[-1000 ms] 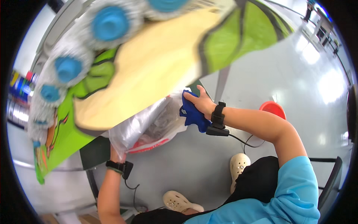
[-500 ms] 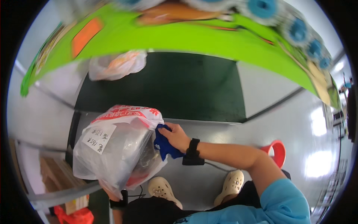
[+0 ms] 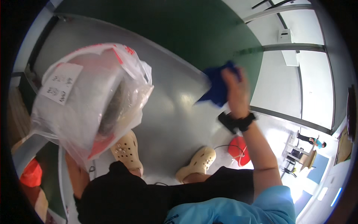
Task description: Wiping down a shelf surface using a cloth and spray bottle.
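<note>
A large translucent plastic bag (image 3: 87, 99) with red print and a handwritten white paper label (image 3: 62, 83) is raised on my left side. My left forearm (image 3: 76, 177) runs up under its lower end, and the bag hides my left hand, which holds it up. What the bag contains looks greyish and cannot be made out. Out to the right, apart from the bag, my right hand (image 3: 236, 93) grips a crumpled dark blue cloth (image 3: 217, 87); both are smeared by motion. A black band (image 3: 236, 122) circles my right wrist.
A dark green panel (image 3: 160, 26) spans the far side above the grey floor (image 3: 167, 104). Beside my cream clogs (image 3: 199, 160) is a red round container (image 3: 238, 151). Red plastic (image 3: 31, 173) and a metal bar (image 3: 31, 149) are at lower left. A person (image 3: 317, 142) is far off right.
My right hand has pulled away from the bag, moving right with the blue cloth. The view has swung, so the bright green cover has left the picture. The bag looks larger and further left.
</note>
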The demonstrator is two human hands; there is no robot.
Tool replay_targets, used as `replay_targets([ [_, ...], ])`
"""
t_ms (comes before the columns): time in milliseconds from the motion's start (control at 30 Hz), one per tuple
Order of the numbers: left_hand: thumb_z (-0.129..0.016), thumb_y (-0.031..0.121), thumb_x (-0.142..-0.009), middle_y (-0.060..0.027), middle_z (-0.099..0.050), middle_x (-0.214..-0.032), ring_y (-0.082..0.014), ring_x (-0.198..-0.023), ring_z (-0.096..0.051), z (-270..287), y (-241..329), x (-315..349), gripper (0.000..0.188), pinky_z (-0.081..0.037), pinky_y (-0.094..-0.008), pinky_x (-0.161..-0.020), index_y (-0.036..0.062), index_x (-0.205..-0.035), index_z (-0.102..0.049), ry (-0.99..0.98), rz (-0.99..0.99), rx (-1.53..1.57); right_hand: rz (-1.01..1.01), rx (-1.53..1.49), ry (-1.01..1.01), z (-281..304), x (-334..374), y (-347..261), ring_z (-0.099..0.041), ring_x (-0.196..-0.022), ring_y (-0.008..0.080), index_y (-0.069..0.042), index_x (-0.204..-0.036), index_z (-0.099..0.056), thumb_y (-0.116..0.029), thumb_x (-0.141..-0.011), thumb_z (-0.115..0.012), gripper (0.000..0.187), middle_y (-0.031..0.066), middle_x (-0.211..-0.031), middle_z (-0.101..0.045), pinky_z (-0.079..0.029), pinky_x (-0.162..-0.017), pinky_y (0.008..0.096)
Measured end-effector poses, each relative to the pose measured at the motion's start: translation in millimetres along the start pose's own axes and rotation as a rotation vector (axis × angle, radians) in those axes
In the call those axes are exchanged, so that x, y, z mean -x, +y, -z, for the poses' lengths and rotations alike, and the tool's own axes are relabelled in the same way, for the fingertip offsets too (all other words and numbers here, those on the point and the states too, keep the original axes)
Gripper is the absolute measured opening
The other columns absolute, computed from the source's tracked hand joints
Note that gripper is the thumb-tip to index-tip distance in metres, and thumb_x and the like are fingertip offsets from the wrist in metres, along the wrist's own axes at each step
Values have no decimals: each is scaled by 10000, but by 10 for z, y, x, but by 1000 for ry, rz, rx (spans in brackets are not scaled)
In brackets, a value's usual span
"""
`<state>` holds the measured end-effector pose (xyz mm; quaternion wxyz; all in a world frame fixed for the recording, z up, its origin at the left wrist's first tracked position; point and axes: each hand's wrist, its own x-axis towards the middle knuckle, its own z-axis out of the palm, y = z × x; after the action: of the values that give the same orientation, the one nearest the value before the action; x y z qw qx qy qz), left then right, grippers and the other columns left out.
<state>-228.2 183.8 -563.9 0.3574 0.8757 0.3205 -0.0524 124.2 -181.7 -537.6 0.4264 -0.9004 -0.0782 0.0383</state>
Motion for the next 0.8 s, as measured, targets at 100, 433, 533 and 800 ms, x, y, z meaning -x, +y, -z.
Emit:
replay_targets([
  [100,-388,172,-972,-80,-581,-833,-156,-743,-577,455,481,136,268,-441,-244,-653,-19,-1018,-571,-10,389,9,-116,-73,95,545,-187,143,-568,-920,213,5,-1144,-518,-172,-845,-643,369,136,-1043,-572,-470,-791,338],
  [433,-370,319,-973,-158,-356,-1419,-320,-1321,-337,380,1185,-884,466,-300,-471,-1064,104,-1387,-366,119,-482,-949,722,875,-234,533,-188,1526,-217,-1324,481,-11,-1179,-453,-152,-931,-449,285,253,-1443,-248,-183,-1071,581],
  [533,-321,441,-961,-90,-348,-1450,-302,-1311,-358,53,983,-1188,528,-247,-486,-1079,196,-1429,-316,155,-513,-1181,685,1074,-94,817,-854,1974,-271,-1280,499,-71,-1176,-466,-102,-918,-434,261,264,-1405,-295,-231,-1046,590],
  [800,-316,390,-979,-83,-363,-1446,-269,-1308,-381,73,677,-1392,473,-247,-476,-1088,200,-1408,-369,41,-531,-1226,346,1132,-161,1568,-1750,2515,-357,-1217,470,-55,-1227,-388,-61,-917,-355,311,239,-1426,-282,-321,-996,557],
])
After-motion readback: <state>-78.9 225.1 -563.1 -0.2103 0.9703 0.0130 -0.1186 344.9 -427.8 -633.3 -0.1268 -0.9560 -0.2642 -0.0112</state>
